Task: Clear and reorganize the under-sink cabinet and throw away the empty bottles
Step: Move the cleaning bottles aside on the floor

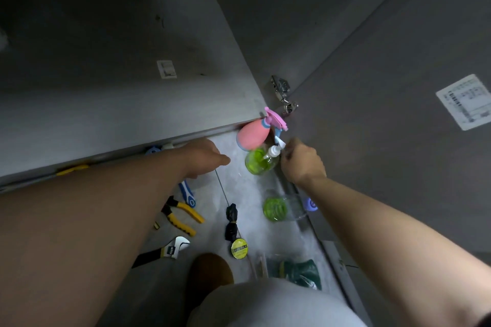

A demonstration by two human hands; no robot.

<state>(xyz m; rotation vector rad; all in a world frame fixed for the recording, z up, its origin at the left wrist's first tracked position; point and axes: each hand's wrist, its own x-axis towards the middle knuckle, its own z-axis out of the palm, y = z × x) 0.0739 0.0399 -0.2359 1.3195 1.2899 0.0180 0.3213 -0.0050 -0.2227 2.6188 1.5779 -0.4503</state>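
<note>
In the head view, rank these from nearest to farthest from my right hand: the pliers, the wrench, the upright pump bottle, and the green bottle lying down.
1. Pump bottle: upright, its pump at the right hand fingertips.
2. Lying bottle: just below that hand.
3. Pliers: left of centre.
4. Wrench: lower left, farthest.

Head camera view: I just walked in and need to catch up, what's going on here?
A person is handling bottles on the floor. Their right hand pinches the pump of a green pump bottle beside a pink spray bottle. The left hand reaches out, holding nothing. Pliers, a wrench and a second green bottle lie nearby.
</note>
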